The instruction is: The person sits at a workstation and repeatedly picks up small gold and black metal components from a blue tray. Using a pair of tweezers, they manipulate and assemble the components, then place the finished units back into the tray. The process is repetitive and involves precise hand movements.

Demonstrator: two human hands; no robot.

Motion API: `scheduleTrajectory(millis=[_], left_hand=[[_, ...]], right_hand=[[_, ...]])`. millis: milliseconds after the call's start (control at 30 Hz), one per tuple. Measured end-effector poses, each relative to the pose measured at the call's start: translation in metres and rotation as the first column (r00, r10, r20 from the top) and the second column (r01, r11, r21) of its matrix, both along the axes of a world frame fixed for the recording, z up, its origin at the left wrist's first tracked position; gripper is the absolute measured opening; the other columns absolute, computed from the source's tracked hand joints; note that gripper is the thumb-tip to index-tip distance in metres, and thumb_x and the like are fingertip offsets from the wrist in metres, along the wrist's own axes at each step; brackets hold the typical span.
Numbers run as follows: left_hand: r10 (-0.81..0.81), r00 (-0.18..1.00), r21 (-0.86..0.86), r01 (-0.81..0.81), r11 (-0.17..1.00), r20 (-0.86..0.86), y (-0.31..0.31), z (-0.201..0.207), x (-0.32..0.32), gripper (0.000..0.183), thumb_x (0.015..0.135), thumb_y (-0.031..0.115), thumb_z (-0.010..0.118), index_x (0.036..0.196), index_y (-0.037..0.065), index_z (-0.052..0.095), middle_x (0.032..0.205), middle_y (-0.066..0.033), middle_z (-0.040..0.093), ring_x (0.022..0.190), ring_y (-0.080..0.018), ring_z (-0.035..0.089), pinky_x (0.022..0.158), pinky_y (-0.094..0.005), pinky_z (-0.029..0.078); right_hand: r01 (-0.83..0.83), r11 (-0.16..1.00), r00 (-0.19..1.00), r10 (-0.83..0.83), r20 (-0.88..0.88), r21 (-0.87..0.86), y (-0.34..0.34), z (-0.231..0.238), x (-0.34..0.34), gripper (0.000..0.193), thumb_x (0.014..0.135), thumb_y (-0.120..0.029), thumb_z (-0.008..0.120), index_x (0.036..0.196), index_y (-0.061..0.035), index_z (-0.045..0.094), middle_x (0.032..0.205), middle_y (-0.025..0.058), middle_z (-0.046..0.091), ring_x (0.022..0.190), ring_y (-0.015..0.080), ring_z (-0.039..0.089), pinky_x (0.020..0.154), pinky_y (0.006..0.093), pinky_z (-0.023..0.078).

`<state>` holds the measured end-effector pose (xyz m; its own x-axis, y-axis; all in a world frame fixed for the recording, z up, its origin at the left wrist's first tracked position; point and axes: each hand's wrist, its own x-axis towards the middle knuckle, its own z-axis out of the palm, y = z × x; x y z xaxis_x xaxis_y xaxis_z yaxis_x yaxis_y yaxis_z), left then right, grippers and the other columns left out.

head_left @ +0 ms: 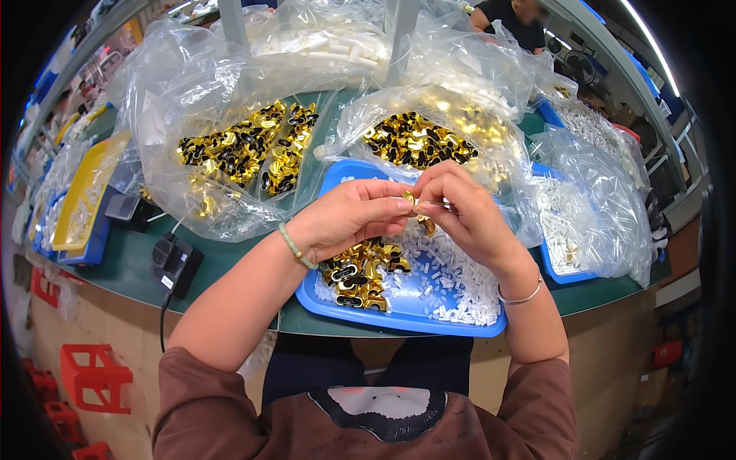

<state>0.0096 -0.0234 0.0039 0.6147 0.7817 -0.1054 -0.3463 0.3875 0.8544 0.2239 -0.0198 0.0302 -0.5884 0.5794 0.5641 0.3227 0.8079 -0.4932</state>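
Observation:
Over a blue tray (406,326), my two hands meet at their fingertips. My left hand (356,215) pinches a small shiny gold part (410,198) between thumb and forefinger. My right hand (464,207) is closed in a pinch at the same part; whatever lies between its fingertips is too small to name. Gold pieces with black insides (359,272) are heaped at the tray's left. Small white plastic pieces (471,287) spread over its middle and right, partly hidden by my hands.
Clear plastic bags of gold pieces (234,149) lie behind the tray on the green table (238,280). A blue tray of clear and white pieces (563,230) is at right, a yellow tray (80,195) at left. Near it stands a black device with a cable (175,262). Red stools (93,377) are below.

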Motion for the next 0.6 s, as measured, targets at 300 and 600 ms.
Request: scheduleTrajectory(millis=[300,600], left_hand=[[-0.008,1.000,-0.001,0.008,1.000,0.001,0.0017,0.0001,-0.0004,0.029,0.092,0.008,0.062,0.119,0.000,0.057,0.103,-0.0041,0.066,0.080,-0.0071,0.065,0.077,-0.0194,0.056],[0.022,0.998,-0.010,-0.022,1.000,0.050,0.0000,0.0021,0.0000,0.033,0.095,0.014,0.060,0.123,-0.002,0.055,0.109,-0.0079,0.065,0.095,-0.0110,0.065,0.086,-0.0207,0.055]], right_hand=[[-0.006,0.992,0.999,0.001,0.043,0.128,-0.0004,0.0004,0.0014,0.025,0.072,0.003,0.071,0.092,-0.0058,0.060,0.097,0.0076,0.061,0.085,0.0256,0.063,0.069,0.0333,0.052],[0.055,0.998,0.998,-0.054,-0.022,0.024,-0.0089,0.0037,-0.0026,0.021,0.075,0.006,0.067,0.092,-0.0039,0.059,0.097,0.0092,0.061,0.085,0.0262,0.063,0.069,0.0328,0.052]])
